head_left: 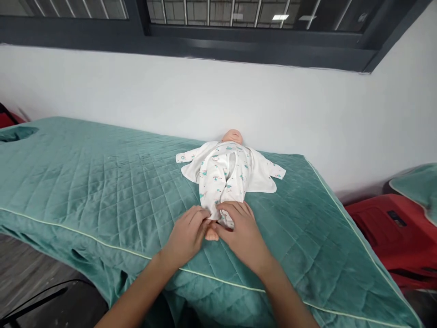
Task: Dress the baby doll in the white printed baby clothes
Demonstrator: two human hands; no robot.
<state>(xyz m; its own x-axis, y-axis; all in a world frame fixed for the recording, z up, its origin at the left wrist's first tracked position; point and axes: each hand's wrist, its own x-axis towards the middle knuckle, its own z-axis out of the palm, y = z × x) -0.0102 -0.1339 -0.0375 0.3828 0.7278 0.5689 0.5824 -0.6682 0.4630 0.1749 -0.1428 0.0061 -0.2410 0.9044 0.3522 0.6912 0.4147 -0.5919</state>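
A baby doll (232,136) lies on its back on the green quilted bed cover, its head toward the wall. Patterned white baby pants (215,175) cover its legs, and a white baby shirt (261,175) is spread out beneath it with both sleeves stretched sideways. My left hand (191,230) pinches the hem of the pant leg on the left, near the doll's bare foot (211,233). With fingers bent, my right hand (241,228) grips the cuff of the other leg. The doll's second foot is hidden by the cloth and my hand.
The green quilted bed cover (102,182) has a pale piped edge at the front and right. A white wall (290,109) and a barred window stand behind it. A red plastic chair (385,228) is at the right, and a dark chair (64,305) at lower left.
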